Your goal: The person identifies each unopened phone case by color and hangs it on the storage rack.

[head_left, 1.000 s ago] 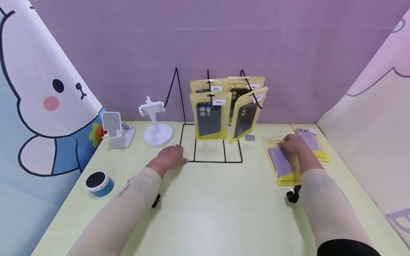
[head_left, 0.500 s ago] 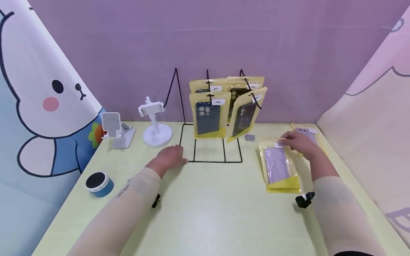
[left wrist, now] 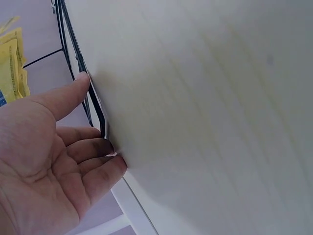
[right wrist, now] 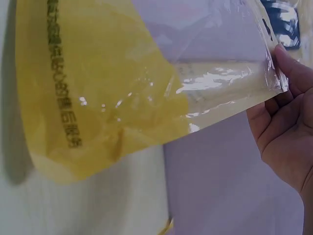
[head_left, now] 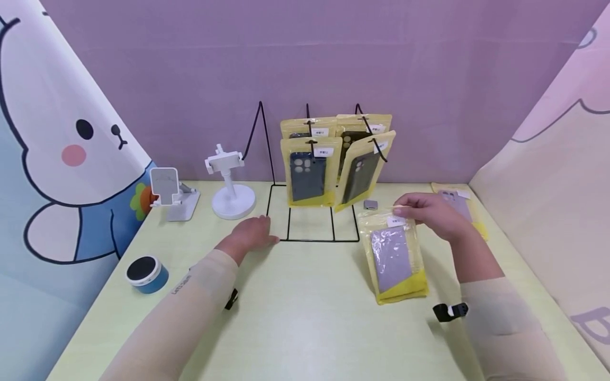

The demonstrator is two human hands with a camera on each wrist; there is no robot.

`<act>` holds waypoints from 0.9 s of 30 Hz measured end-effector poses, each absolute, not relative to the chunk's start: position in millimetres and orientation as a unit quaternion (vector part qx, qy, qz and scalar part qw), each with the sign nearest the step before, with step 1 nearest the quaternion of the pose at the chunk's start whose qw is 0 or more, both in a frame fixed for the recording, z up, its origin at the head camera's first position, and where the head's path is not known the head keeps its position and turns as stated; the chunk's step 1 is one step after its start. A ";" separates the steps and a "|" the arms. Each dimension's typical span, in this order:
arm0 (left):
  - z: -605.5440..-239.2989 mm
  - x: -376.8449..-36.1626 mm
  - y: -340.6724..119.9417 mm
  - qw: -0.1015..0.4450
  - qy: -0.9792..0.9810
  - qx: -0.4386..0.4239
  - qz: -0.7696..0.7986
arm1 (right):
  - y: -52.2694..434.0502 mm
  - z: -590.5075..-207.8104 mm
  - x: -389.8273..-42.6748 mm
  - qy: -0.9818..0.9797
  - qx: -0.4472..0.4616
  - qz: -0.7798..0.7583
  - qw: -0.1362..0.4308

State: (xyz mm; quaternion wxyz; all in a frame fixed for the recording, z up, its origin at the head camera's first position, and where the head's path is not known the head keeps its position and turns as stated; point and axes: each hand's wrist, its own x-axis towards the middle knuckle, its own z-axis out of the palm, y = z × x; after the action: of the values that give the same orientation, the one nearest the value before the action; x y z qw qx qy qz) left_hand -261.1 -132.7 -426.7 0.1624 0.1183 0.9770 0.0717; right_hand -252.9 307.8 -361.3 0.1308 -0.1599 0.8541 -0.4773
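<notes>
My right hand [head_left: 431, 214] pinches the top corner of a yellow, clear-fronted bag with a purple phone case [head_left: 392, 256] in it. The bag hangs tilted above the table, and its printed yellow bottom [right wrist: 98, 98] fills much of the right wrist view. My left hand [head_left: 248, 235] holds the front left corner of a black wire display rack [head_left: 316, 241], thumb against one wire [left wrist: 95, 100] and fingers at the corner. Several bagged phone cases hang on the rack's middle and right hooks, including a dark blue one [head_left: 308, 177] and a black one [head_left: 361, 174].
Another bagged purple case [head_left: 456, 203] lies at the far right. A small grey metal piece [head_left: 370, 204] lies beside the rack. On the left stand a white round-based phone holder [head_left: 233, 201], a folding phone stand [head_left: 183, 206] and a blue round speaker-like object [head_left: 147, 275].
The right hand has lifted the bagged purple phone case off the table and carried it left, toward the front of the rack. My left hand stays at the rack's corner.
</notes>
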 end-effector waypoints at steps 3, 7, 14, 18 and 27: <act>-428.3 -262.7 -133.6 0.160 0.977 0.121 0.068 | 291.1 -353.3 -245.7 0.840 -0.187 -0.493 0.126; -430.8 -264.7 -134.8 0.159 0.978 0.123 0.064 | 271.7 -348.9 -238.1 0.814 -0.221 -0.526 0.111; -431.6 -265.4 -134.6 0.161 0.976 0.129 0.066 | 241.7 -343.4 -223.1 0.831 -0.219 -0.511 0.020; -431.7 -264.8 -134.6 0.161 0.976 0.129 0.066 | 226.4 -336.7 -217.2 0.856 -0.212 -0.472 -0.020; -431.3 -265.2 -134.6 0.162 0.976 0.130 0.060 | 197.5 -323.0 -207.4 0.877 -0.199 -0.436 -0.022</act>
State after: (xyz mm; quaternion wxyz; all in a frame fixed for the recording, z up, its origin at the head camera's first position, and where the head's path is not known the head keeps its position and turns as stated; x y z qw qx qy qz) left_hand -265.2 -134.6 -431.3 0.1622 0.1299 0.9763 0.0602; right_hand -207.4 197.5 -323.0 -0.0223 -0.1992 0.8774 -0.4358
